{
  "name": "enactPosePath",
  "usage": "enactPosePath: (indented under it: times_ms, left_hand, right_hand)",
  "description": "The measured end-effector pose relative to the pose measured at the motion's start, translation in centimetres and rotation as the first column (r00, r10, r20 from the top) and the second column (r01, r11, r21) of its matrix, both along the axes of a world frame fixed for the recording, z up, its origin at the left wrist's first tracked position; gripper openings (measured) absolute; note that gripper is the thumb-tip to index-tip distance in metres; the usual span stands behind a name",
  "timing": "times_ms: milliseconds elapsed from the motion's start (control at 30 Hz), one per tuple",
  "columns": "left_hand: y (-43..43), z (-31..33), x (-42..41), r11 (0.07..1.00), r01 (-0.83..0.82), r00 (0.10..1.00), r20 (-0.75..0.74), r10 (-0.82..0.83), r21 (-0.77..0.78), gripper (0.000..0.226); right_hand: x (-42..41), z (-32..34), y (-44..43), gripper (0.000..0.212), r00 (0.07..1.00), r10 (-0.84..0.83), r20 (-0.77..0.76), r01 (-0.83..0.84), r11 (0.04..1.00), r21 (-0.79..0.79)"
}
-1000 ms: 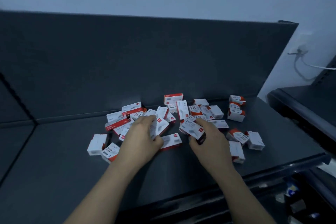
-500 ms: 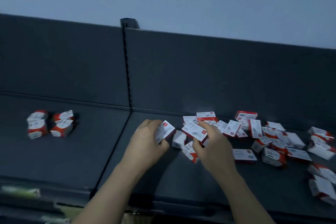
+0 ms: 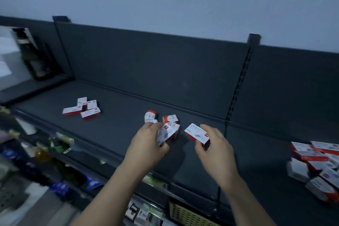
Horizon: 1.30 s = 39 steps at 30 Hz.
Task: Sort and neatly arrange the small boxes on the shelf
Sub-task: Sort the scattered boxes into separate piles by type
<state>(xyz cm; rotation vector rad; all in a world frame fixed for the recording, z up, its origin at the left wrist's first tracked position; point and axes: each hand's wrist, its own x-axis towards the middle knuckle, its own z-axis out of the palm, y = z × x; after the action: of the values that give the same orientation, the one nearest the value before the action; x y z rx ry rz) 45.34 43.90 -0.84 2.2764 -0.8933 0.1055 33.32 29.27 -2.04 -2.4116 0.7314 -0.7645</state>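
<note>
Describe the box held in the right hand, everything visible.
The box in the right hand is a small white carton, apparently cardboard, with red side edges, "24/6" printed on top and a small red logo. It looks closed. The right hand pinches its near end, holding it tilted above the dark shelf, touching nothing else.

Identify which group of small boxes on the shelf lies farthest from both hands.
The four-box cluster at far left; the heap lies right, and the stacked boxes sit just beyond the left hand.
</note>
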Motion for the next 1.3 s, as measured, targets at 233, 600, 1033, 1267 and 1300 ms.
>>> enactPosePath:
  times_ms: [233, 600, 1033, 1267, 1300]
  left_hand:
    - [7.3, -0.5, 6.9, 0.989, -0.147, 0.989, -0.013, 0.147, 0.013, 0.048]
    - [12.7, -1.3, 18.9, 0.920, -0.377, 0.926, 0.042, 0.374, 0.107, 0.041]
    - [13.4, -2.9, 32.4, 0.907, -0.367, 0.922, -0.050, 0.384, 0.206, 0.040]
    - [12.9, -3.7, 37.8, 0.944, -0.205, 0.972, -0.057, 0.227, 0.259, 0.024]
    - [12.8, -3.8, 38.3, 0.949, -0.181, 0.977, -0.063, 0.203, 0.257, 0.021]
  right_hand:
    - [8.9, -0.6, 5.3, 0.041, 0.982, 0.189, -0.024, -0.189, 0.982, 0.002]
    - [23.6, -1.3, 8.8, 0.039, 0.936, 0.344, -0.074, -0.344, 0.939, 0.010]
    - [36.6, -3.6, 10.3, 0.034, 0.915, 0.345, -0.211, -0.347, 0.937, 0.030]
    - [40.9, -4.8, 12.0, 0.035, 0.944, 0.198, -0.264, -0.198, 0.980, 0.029]
    - [41.3, -5.1, 12.3, 0.034, 0.949, 0.186, -0.256, -0.183, 0.982, 0.035]
